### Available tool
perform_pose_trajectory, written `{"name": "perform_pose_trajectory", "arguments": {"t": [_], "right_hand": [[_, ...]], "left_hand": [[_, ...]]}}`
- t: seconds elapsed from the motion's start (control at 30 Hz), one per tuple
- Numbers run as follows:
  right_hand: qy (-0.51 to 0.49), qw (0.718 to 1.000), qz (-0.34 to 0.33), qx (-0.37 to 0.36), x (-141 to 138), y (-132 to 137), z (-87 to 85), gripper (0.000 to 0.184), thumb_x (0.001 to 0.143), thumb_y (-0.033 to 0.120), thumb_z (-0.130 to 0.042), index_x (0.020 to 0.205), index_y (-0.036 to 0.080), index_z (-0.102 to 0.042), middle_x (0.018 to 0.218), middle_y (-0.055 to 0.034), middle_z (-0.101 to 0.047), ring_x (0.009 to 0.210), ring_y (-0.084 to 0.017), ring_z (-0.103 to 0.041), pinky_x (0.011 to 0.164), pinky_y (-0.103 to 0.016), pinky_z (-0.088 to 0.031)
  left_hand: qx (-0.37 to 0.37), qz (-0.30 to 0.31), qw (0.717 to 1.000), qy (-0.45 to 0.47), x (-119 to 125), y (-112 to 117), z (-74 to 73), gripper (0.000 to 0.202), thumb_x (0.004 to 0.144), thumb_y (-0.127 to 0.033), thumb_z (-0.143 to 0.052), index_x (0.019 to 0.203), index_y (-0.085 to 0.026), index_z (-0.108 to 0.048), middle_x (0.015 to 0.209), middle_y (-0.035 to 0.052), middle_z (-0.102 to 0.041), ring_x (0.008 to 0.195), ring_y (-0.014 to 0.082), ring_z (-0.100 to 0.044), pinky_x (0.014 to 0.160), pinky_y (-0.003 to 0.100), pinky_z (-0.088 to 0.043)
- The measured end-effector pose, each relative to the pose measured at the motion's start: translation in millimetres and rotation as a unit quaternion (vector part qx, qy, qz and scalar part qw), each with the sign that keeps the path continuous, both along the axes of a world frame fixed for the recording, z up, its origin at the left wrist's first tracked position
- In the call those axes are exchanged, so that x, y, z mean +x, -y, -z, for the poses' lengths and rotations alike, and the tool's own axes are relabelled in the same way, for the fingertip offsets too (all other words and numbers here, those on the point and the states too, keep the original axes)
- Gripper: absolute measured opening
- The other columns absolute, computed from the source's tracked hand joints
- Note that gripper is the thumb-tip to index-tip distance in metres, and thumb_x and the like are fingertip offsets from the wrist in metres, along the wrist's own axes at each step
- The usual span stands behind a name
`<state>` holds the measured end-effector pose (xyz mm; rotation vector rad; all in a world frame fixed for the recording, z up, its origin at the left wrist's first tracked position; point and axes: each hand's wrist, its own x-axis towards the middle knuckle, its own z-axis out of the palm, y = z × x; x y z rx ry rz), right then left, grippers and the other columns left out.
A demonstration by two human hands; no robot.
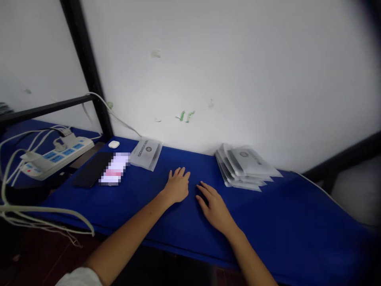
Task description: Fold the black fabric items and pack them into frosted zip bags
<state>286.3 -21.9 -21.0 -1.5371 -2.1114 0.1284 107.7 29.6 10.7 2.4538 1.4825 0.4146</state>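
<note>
My left hand (177, 186) rests palm down on the blue tabletop (178, 222), its fingers spread and nothing in them. Close beside it, my right hand (212, 206) also lies on the blue surface with fingers apart, holding nothing. To the right of my right hand sits a stack of several frosted plastic packets (247, 163) with dark print, against the wall. A single similar packet (147, 154), printed ROCKBROS, lies flat to the left of my left hand.
On the left lie a dark phone (94, 170), a second phone with a blurred bright screen (116, 169) and a small white case (114, 144). Farther left, a white power strip (59, 157) carries tangled cables. A black metal post (86, 59) stands before the white wall (223, 71).
</note>
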Motion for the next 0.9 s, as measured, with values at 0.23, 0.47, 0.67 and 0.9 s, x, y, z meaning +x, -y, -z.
{"name": "perform_pose_trajectory", "arguments": {"t": [0.23, 0.47, 0.67, 0.9], "right_hand": [[0.040, 0.998, 0.032, -0.026, -8.3, 5.4, -4.4, 0.043, 0.091, 0.030, -0.048, 0.129, 0.014, -0.057, 0.141, -0.0162, -0.049, 0.131, -0.031, -0.045, 0.108, -0.051, -0.038], [0.049, 0.996, 0.051, -0.059, -16.0, 9.7, -11.8, 0.043, 0.092, 0.027, -0.046, 0.132, 0.014, -0.054, 0.144, -0.0150, -0.047, 0.135, -0.030, -0.040, 0.110, -0.052, -0.033], [0.043, 0.995, 0.056, -0.074, -17.6, 13.0, -19.0, 0.043, 0.092, 0.027, -0.047, 0.133, 0.013, -0.053, 0.145, -0.0152, -0.045, 0.136, -0.029, -0.039, 0.112, -0.049, -0.032], [0.030, 0.997, 0.053, -0.054, -17.3, 15.0, -18.9, 0.042, 0.092, 0.029, -0.048, 0.132, 0.015, -0.054, 0.144, -0.0148, -0.047, 0.135, -0.028, -0.041, 0.111, -0.048, -0.033]], "left_hand": [[0.029, 0.002, 0.999, -0.016, 1.0, 7.9, 16.4, 0.047, 0.096, -0.028, -0.029, 0.139, -0.013, -0.043, 0.150, 0.0143, -0.038, 0.140, 0.0297, -0.029, 0.113, 0.056, -0.022], [0.059, -0.005, 0.998, -0.011, -0.2, 8.2, 20.6, 0.044, 0.096, -0.028, -0.032, 0.134, -0.014, -0.049, 0.146, 0.0116, -0.044, 0.137, 0.0271, -0.035, 0.113, 0.052, -0.026], [0.066, -0.005, 0.998, -0.013, -0.8, 6.8, 23.4, 0.044, 0.095, -0.028, -0.034, 0.133, -0.014, -0.051, 0.145, 0.0123, -0.045, 0.136, 0.0279, -0.037, 0.112, 0.053, -0.028], [0.080, -0.004, 0.997, -0.021, -1.0, 5.8, 25.7, 0.044, 0.094, -0.028, -0.034, 0.132, -0.014, -0.052, 0.143, 0.0129, -0.047, 0.135, 0.0283, -0.039, 0.110, 0.052, -0.030]]}}
